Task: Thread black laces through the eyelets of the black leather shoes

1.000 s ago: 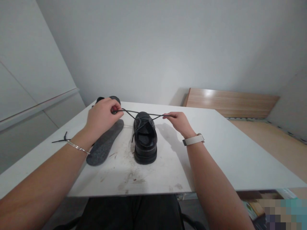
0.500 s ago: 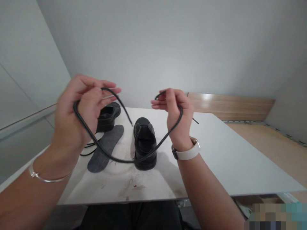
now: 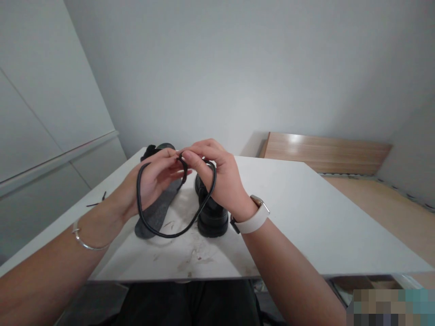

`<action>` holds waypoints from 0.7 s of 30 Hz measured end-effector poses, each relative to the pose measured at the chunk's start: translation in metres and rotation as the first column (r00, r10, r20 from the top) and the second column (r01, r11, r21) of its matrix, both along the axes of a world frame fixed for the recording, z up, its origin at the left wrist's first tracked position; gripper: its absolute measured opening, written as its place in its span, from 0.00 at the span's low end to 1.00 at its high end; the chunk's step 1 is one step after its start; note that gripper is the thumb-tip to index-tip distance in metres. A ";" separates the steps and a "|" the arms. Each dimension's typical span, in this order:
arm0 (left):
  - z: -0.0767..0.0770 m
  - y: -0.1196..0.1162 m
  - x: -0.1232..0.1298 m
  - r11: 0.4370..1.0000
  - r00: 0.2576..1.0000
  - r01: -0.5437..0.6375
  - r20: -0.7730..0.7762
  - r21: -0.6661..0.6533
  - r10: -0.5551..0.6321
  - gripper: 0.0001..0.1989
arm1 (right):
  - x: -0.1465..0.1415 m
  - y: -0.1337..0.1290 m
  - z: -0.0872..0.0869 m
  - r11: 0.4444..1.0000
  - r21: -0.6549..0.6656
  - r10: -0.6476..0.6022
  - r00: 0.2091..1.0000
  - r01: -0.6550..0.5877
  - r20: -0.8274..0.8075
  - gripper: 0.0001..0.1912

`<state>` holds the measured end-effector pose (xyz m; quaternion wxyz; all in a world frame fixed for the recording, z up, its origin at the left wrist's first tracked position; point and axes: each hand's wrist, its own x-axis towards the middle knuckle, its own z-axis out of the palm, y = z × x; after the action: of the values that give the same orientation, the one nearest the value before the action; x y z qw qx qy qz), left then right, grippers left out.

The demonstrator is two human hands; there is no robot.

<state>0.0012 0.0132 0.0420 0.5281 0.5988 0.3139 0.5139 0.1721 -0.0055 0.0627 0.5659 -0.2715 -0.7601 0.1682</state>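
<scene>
A black shoelace (image 3: 170,236) hangs in a wide loop between my two hands. My left hand (image 3: 149,181) pinches it near the meeting fingertips. My right hand (image 3: 217,174) touches the left one and grips the lace between thumb and fingers. Below the hands stands a black shoe (image 3: 213,220), its upper part hidden by my right hand. A dark grey insole (image 3: 157,210) lies left of that shoe, partly behind my left hand and the loop. A second black shoe (image 3: 166,146) is farther back, mostly covered by my left hand.
The white table (image 3: 288,217) has brown dirt marks near its front edge. Thin black lace ends (image 3: 97,202) lie at its left. Behind the table on the right is a wooden board (image 3: 326,151). A grey wall (image 3: 220,68) rises behind.
My hands were apart and have come together over the shoe and insole. The lace loop has become narrower between them. The view has shifted slightly.
</scene>
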 end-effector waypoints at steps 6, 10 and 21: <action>-0.001 0.000 -0.019 0.994 0.983 -0.107 -0.149 -0.007 0.105 0.10 | 0.010 0.007 -0.012 0.994 -0.087 -0.042 0.963 0.067 0.266 0.11; -0.013 0.010 -0.044 0.878 0.763 -0.211 -0.489 0.429 0.422 0.10 | 0.031 0.006 -0.014 0.935 -0.128 -0.166 0.728 0.330 0.665 0.06; -0.074 0.033 -0.050 0.875 0.396 0.333 -0.894 0.351 0.209 0.12 | 0.000 0.019 -0.026 0.916 -0.094 0.077 0.060 0.391 0.995 0.09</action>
<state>-0.0488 0.0462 -0.0324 0.1215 0.9023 0.3896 0.1387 0.1718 0.0139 0.0372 -0.1424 -0.4881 -0.8611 0.0037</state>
